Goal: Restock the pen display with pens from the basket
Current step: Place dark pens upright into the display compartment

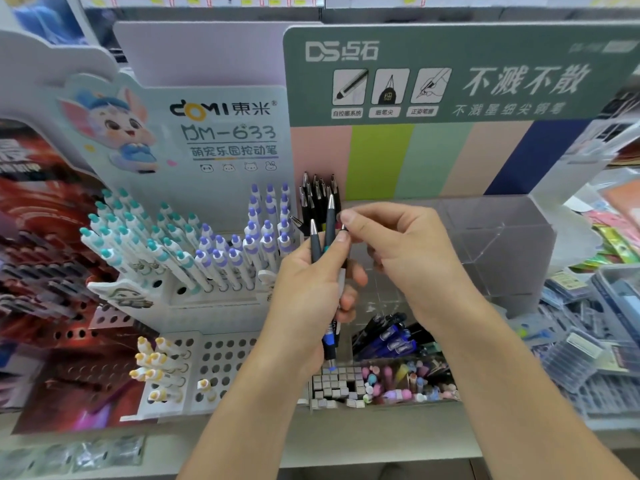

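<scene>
My left hand (311,292) grips a small bunch of dark pens (329,233) upright, silver tips up, in front of the clear acrylic pen display (498,244). My right hand (398,247) pinches the top of one pen of that bunch between thumb and forefinger. Several black pens (318,195) stand in the display's leftmost compartment, just behind the bunch. The display's other compartments to the right look bare. No basket is visible.
A white stand of teal and purple click pens (194,244) sits to the left. Below the hands lie blue pens (388,337) and a tray of erasers and small caps (381,382). Packaged goods (595,341) crowd the right.
</scene>
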{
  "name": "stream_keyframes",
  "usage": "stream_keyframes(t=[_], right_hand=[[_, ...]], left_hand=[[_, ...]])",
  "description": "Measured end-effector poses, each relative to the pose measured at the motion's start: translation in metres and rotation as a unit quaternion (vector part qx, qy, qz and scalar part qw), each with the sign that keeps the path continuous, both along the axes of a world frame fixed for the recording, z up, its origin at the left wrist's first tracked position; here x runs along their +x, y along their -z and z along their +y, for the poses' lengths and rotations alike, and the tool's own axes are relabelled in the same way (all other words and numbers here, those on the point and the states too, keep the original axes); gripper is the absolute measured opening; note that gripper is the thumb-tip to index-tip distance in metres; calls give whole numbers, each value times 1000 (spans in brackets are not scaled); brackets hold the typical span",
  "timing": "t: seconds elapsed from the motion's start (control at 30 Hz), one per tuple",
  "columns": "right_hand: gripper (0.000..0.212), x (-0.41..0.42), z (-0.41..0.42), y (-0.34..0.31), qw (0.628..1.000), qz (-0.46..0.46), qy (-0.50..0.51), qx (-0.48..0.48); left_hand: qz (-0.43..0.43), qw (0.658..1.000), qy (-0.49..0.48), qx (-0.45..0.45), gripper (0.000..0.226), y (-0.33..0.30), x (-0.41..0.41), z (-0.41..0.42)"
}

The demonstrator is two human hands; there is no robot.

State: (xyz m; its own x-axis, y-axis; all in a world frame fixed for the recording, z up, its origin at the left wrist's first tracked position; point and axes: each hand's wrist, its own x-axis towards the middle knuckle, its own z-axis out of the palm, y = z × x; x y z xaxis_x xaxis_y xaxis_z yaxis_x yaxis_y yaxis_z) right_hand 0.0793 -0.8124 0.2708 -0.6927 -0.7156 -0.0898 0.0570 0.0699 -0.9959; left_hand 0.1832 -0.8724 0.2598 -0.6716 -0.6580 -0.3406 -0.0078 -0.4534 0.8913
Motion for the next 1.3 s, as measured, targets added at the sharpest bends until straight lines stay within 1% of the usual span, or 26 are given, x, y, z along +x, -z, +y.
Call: stream_keyframes(t=[0.03,0.1,0.17,0.23,0.3,0.37,0.4,0.43,0.5,0.6,0.67,0.7,0.8,0.93,1.13,1.23,1.3], right_hand=[[15,-2,2,3,1000,-30,-1,-3],[17,-5,4,7,995,-98,-22,3],[22,-7,7,11,991,-126,-50,12],[22,-11,9,13,988,-147,-44,-2],[21,-18,10,11,979,-196,-11,-59],[15,-28,11,4,964,-212,61,-147],[10,-34,12,1,960,-185,98,-183],[7,-39,11,-2,961,-136,128,-205],[10,-45,5,-7,966,-2,155,-208],[8,-44,-12,-9,964,157,132,-170],[7,-41,-23,-6,961,227,101,-124],[7,-39,-28,-3,960,247,89,-101],[7,-34,-37,7,955,287,62,-43],[7,-30,-43,20,945,326,36,14],[7,-29,-45,14,960,277,22,40],[8,-26,-35,7,957,280,50,51],[13,-23,-23,0,965,252,59,45]], left_hand=[[-3,1000,4,-3,17,0,-1,0],[-5,1000,11,-15,20,0,-2,1],[-7,999,17,-31,23,0,-3,2],[-12,999,20,-36,25,0,-2,3],[-23,999,14,-27,28,0,2,4],[-41,999,8,-26,32,1,7,1],[-52,998,3,-28,33,1,10,0],[-60,998,-7,-26,35,2,12,-1],[-63,997,-36,-5,38,4,15,-4],[-47,996,-58,40,38,4,16,-6],[-32,995,-65,68,36,2,17,-7],[-24,994,-68,77,33,2,17,-6],[-9,994,-73,81,25,4,19,-5],[-10,996,-67,60,18,6,20,-5],[-27,999,-37,5,23,9,20,-5],[-29,999,-17,2,25,6,17,-4],[-27,1000,-11,6,25,6,15,-4]])
